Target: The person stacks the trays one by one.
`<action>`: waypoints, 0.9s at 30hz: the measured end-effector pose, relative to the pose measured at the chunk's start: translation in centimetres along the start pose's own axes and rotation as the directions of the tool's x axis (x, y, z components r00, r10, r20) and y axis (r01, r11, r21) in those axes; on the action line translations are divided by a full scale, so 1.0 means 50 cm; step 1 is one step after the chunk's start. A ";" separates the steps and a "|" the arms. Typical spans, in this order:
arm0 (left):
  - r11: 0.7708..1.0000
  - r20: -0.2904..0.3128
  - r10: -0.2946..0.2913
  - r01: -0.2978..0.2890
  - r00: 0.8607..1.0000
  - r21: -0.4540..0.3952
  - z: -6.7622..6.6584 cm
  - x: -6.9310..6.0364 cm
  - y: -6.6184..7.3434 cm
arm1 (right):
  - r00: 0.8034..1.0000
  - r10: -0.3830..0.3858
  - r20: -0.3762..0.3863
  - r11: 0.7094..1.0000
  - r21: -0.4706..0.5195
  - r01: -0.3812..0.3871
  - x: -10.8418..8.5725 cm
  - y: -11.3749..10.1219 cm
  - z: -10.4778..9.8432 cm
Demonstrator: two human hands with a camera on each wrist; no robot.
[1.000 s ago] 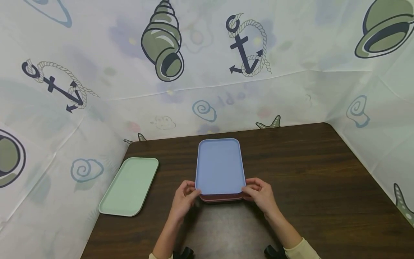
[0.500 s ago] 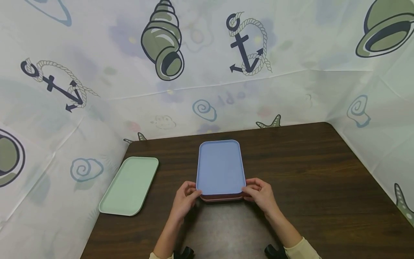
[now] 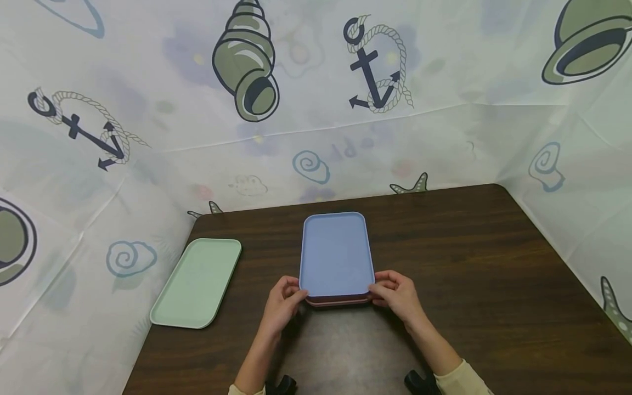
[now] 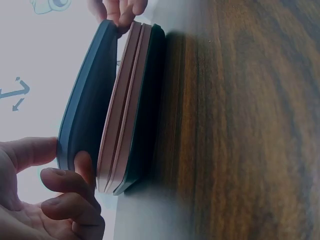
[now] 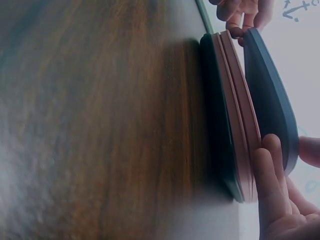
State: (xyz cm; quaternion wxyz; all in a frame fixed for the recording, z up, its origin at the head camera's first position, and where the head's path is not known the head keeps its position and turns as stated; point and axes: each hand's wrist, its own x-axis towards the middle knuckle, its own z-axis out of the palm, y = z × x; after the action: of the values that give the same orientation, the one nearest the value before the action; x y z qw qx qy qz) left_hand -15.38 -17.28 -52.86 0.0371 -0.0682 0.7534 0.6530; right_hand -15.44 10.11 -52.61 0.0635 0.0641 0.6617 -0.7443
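A light blue rectangular tray (image 3: 337, 255) lies over a stack in the middle of the table. Its near edge is lifted off the stack; whether the far edge touches is hidden. My left hand (image 3: 282, 304) pinches its near left corner between thumb and fingers. At the near right corner my right hand (image 3: 397, 296) grips it the same way. Beneath are two pinkish trays (image 4: 120, 120), stacked flush, and at the bottom a dark tray (image 4: 145, 115). Fingertips of the right hand reach the pinkish trays' edge in the right wrist view.
A pale green tray (image 3: 197, 282) lies apart on the left side of the dark wooden table (image 3: 469, 274). White fabric (image 3: 316, 126) printed with shells and anchors hangs around the back and sides. Black straps (image 3: 282, 385) show near the wrists.
The blue tray has shifted very slightly toward the near side relative to the table since a second ago. Both hands keep the same hold, and the view has tilted a little.
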 end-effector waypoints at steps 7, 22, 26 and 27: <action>0.994 -0.009 0.037 -0.036 0.999 0.100 0.000 -0.006 0.001 | 1.000 0.006 0.019 0.999 -0.050 -0.006 0.002 -0.001 -0.006; 0.843 -0.068 0.182 -0.120 0.981 0.525 0.006 -0.016 -0.001 | 0.997 -0.065 -0.040 0.993 -0.103 0.061 0.009 0.014 -0.002; 0.783 -0.084 0.218 -0.122 0.972 0.610 0.010 -0.023 0.002 | 0.996 -0.075 -0.054 0.991 -0.119 0.068 0.010 0.017 -0.002; 0.771 -0.088 0.223 -0.120 0.971 0.626 0.010 -0.024 0.002 | 0.995 -0.078 -0.056 0.990 -0.124 0.070 0.010 0.018 -0.002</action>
State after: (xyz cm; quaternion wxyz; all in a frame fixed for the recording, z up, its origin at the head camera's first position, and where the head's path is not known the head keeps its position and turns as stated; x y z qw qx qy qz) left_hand -14.23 -16.69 -52.66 -0.0621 -0.0344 0.9284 0.3648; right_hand -15.78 10.09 -53.57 0.0193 0.0582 0.7095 -0.7020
